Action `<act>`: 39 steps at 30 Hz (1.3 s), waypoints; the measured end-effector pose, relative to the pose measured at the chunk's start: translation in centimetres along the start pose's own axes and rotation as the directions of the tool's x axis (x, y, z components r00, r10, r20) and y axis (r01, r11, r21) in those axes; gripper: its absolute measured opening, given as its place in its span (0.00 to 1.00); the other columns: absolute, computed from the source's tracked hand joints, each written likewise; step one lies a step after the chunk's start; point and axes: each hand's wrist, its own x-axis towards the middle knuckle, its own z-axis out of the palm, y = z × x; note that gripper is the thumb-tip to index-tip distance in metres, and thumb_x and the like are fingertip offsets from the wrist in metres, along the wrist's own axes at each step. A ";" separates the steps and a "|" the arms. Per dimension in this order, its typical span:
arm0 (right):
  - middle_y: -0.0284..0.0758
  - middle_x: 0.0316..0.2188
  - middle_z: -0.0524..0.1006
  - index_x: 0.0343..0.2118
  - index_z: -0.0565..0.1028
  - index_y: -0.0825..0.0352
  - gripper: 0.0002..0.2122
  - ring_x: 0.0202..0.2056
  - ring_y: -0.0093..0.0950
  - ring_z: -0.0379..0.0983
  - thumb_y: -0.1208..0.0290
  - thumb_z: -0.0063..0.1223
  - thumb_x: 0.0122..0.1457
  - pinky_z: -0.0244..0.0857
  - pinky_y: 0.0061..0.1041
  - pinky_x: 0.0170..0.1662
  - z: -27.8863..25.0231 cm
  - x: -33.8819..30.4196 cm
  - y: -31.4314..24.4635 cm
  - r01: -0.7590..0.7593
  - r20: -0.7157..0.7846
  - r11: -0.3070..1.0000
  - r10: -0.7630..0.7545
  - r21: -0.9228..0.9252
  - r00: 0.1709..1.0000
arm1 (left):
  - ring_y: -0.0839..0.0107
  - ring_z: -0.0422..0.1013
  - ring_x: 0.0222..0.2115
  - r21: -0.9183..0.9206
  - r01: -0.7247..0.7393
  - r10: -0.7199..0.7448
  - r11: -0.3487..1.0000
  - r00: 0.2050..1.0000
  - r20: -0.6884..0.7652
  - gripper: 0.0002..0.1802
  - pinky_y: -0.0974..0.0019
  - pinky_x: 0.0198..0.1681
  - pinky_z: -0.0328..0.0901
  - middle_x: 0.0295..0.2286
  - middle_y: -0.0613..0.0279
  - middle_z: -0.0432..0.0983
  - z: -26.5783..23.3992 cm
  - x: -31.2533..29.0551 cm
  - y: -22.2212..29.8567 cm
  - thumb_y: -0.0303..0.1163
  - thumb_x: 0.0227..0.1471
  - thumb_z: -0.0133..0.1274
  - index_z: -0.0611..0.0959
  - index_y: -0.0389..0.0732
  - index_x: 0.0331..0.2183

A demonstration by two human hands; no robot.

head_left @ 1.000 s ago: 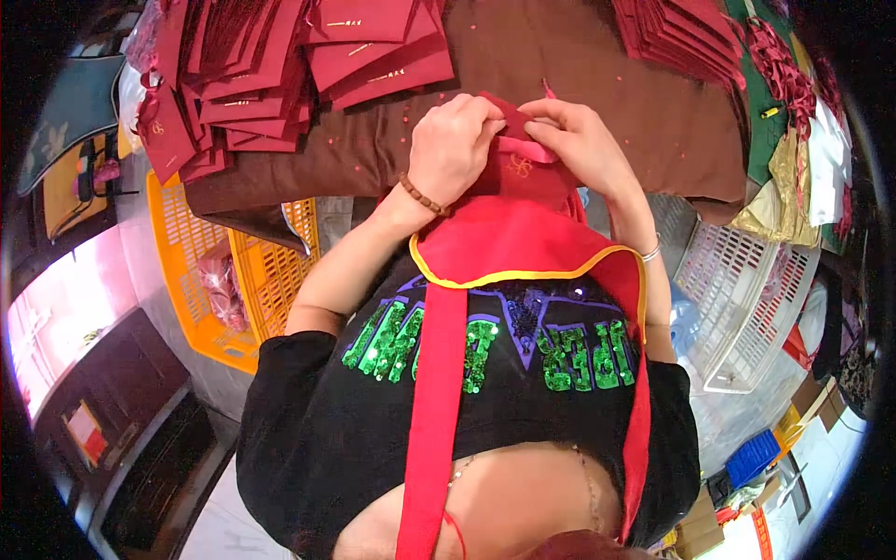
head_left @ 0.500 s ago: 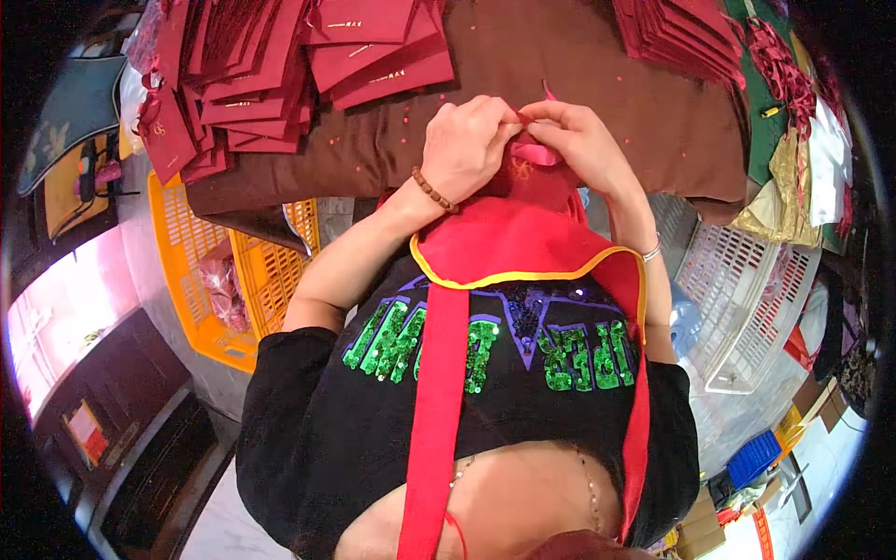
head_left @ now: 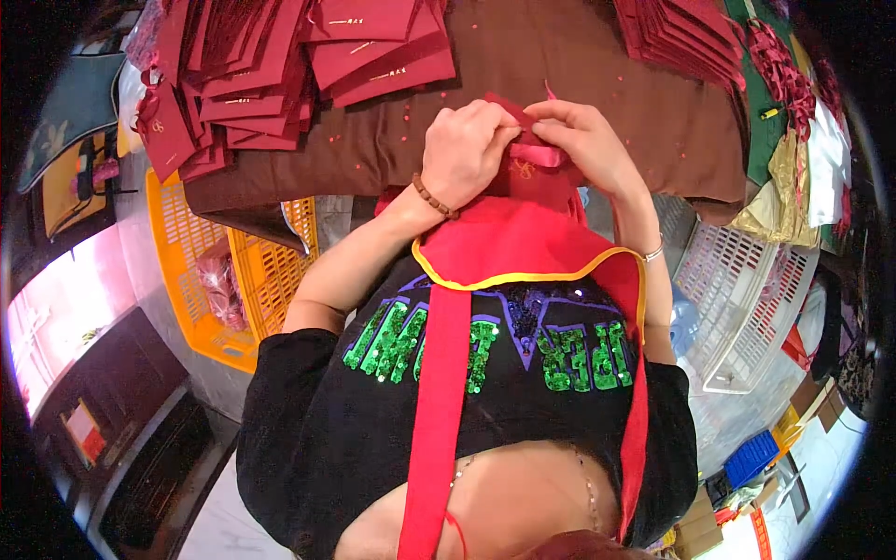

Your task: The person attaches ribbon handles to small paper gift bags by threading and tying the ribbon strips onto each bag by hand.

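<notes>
Close in front of my chest, at the table's near edge, I hold a dark red envelope [head_left: 523, 177] with a gold mark and a shiny pink ribbon [head_left: 539, 155] across it. My left hand [head_left: 467, 149], with a brown bead bracelet on the wrist, is closed in a pinch on the envelope's upper left edge. My right hand [head_left: 586, 140] pinches at the upper right, by the ribbon. A red corner sticks up between the fingertips. My fingers hide part of the top edge. Below the envelope spreads my red apron [head_left: 513, 247] with yellow trim.
Piles of dark red envelopes [head_left: 397, 75] lie at the table's far left, and another stack [head_left: 677, 37] at the far right. Brown cloth [head_left: 560, 56] covers the table. Dark red ribbons [head_left: 779, 70] hang at the right. A yellow crate [head_left: 191, 308] and a white crate [head_left: 733, 308] stand below.
A red corner of the envelope now rises above my fingertips. My right hand has shifted slightly right, and my fingertips are a little farther apart. The pink ribbon shows more plainly.
</notes>
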 end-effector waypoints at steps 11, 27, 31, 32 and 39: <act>0.36 0.32 0.76 0.41 0.73 0.73 0.15 0.35 0.22 0.70 0.71 0.46 0.52 0.63 0.20 0.40 0.3 -0.4 -0.2 -0.006 -0.054 1.000 0.006 -0.009 0.999 | 0.59 0.70 0.24 0.028 0.081 -0.081 0.996 0.997 0.000 0.05 0.60 0.25 0.61 0.21 0.58 0.73 -0.3 0.0 -0.5 0.31 0.43 0.55 0.77 0.42 0.23; 0.33 0.36 0.75 0.44 0.70 0.73 0.14 0.37 0.19 0.68 0.75 0.48 0.54 0.62 0.18 0.42 1.3 0.2 1.0 0.082 -0.057 0.984 -0.092 -0.158 0.994 | 0.61 0.68 0.21 0.251 -0.138 0.147 0.958 0.989 -0.017 0.03 0.61 0.24 0.60 0.19 0.60 0.69 0.1 0.3 -0.1 0.25 0.41 0.50 0.72 0.41 0.22; 0.43 0.37 0.76 0.42 0.73 0.67 0.15 0.41 0.34 0.73 0.69 0.50 0.51 0.64 0.28 0.44 1.7 0.1 0.5 0.081 -0.122 0.979 -0.105 -0.187 0.987 | 0.61 0.67 0.20 0.350 -0.195 0.206 0.916 0.979 0.005 0.04 0.61 0.26 0.59 0.18 0.58 0.67 0.3 0.7 0.4 0.27 0.36 0.49 0.71 0.40 0.21; 0.43 0.37 0.76 0.42 0.73 0.67 0.15 0.40 0.34 0.73 0.70 0.50 0.51 0.65 0.28 0.44 1.7 0.1 0.4 0.073 -0.122 0.984 -0.094 -0.165 0.988 | 0.61 0.66 0.20 0.326 -0.206 0.217 0.923 0.976 0.003 0.04 0.61 0.27 0.59 0.18 0.58 0.67 0.4 0.7 0.4 0.27 0.36 0.49 0.71 0.40 0.21; 0.34 0.32 0.76 0.40 0.71 0.71 0.11 0.36 0.18 0.69 0.75 0.49 0.54 0.63 0.17 0.40 1.6 -0.1 -0.1 0.043 -0.142 0.993 -0.058 -0.107 0.988 | 0.64 0.68 0.26 0.105 -0.206 0.196 0.973 0.976 0.099 0.05 0.63 0.29 0.58 0.24 0.64 0.70 -1.3 0.7 -1.2 0.31 0.40 0.54 0.76 0.44 0.25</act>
